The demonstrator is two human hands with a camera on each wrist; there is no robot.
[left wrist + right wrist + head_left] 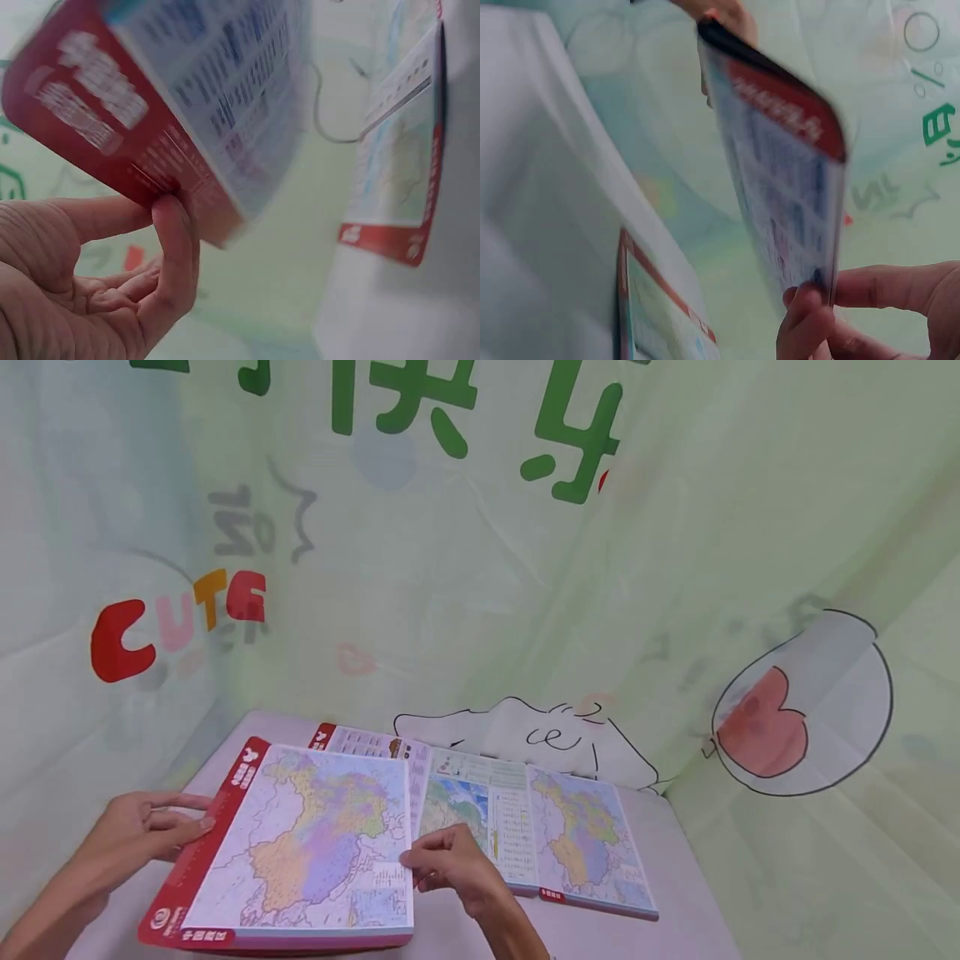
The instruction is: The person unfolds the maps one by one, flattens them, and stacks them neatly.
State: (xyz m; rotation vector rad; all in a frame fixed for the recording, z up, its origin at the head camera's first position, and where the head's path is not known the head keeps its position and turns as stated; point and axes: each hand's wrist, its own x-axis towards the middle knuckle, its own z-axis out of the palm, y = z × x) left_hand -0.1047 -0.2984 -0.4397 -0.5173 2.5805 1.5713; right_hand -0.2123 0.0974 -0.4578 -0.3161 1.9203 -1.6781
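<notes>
Red-bordered China map [311, 839]: left hand [135, 831] pinches its 9 o'clock edge, right hand [453, 864] its 3 o'clock edge; matched, light grip should keep it flat.

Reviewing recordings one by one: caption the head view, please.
Left grip and right grip hold opposite edges of a red-edged rectangular printed map above a pale lilac tabletop.
</notes>
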